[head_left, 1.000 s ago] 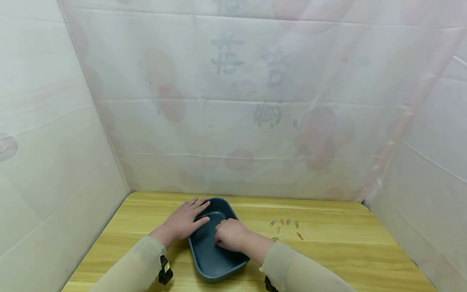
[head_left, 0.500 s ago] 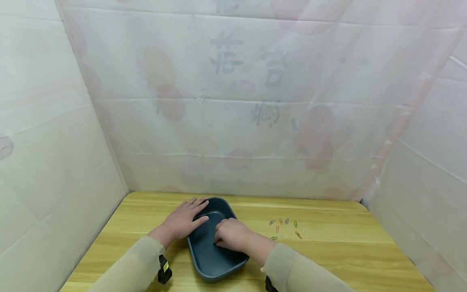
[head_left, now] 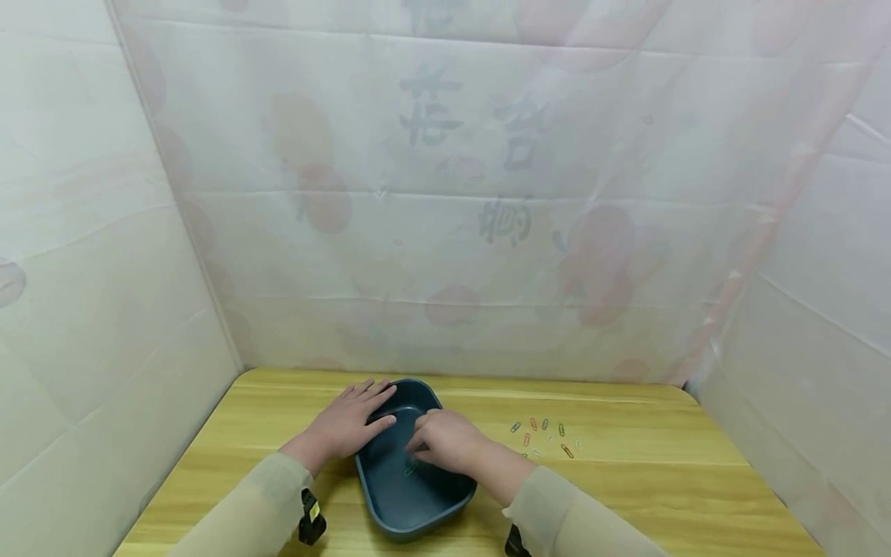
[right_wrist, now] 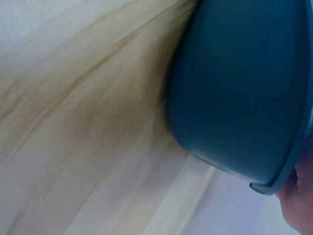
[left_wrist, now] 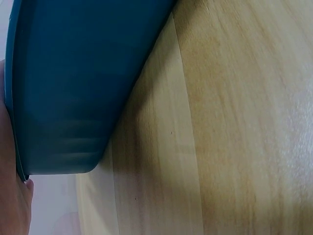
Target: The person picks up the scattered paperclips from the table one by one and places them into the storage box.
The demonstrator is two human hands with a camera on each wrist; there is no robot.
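We are seeing our right hand [head_left: 445,442] covering the blue tub [head_left: 390,503] floor; its fingertips are hiding any pinch.

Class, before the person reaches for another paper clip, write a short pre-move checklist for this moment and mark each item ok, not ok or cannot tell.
1. Blue tray sits flat on the wooden table: ok.
2. Left hand steadies the tray's left rim, fingers straight: ok.
3. Right hand is clear of the tray: not ok, it is over the inside.
4. Green paper clip lies in the tray under the right hand: ok.
5. Right hand has let go of the clip: cannot tell.
6. Loose paper clips lie on the table right of the tray, unobstructed: ok.
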